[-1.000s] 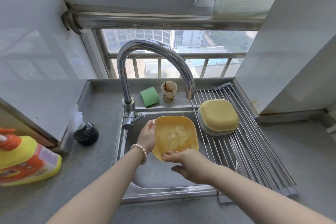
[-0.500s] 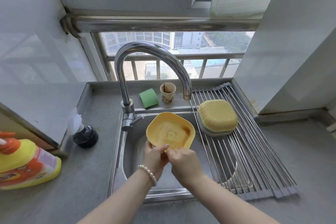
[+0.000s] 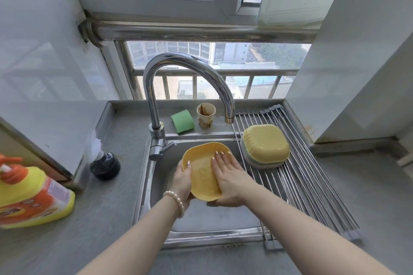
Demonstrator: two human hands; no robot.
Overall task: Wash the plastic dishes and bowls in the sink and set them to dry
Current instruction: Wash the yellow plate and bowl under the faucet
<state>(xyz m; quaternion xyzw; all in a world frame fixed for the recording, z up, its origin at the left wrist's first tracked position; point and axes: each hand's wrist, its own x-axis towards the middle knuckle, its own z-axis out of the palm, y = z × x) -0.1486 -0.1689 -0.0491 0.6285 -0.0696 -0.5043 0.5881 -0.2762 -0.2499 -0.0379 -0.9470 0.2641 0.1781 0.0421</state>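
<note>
A yellow plastic dish (image 3: 201,163) is held over the steel sink (image 3: 154,187), its hollow side facing up toward me. My left hand (image 3: 182,182) grips its left rim, thumb over the edge. My right hand (image 3: 228,174) lies flat inside the dish with straight fingers pressing on its surface. A stack of upturned dishes (image 3: 264,145), yellow on top, rests on the wire drying rack (image 3: 301,185) to the right of the sink. No water stream shows at the faucet (image 3: 190,62).
A green sponge (image 3: 182,121) and a stained paper cup (image 3: 206,115) stand on the ledge behind the sink. A yellow detergent bottle (image 3: 31,198) lies on the counter at far left, beside a dark round item (image 3: 105,165). Walls close in left and right.
The dish has tipped from facing away to hollow side up. My right hand has moved from its near rim to lie flat inside it, and my left has shifted to the left rim.
</note>
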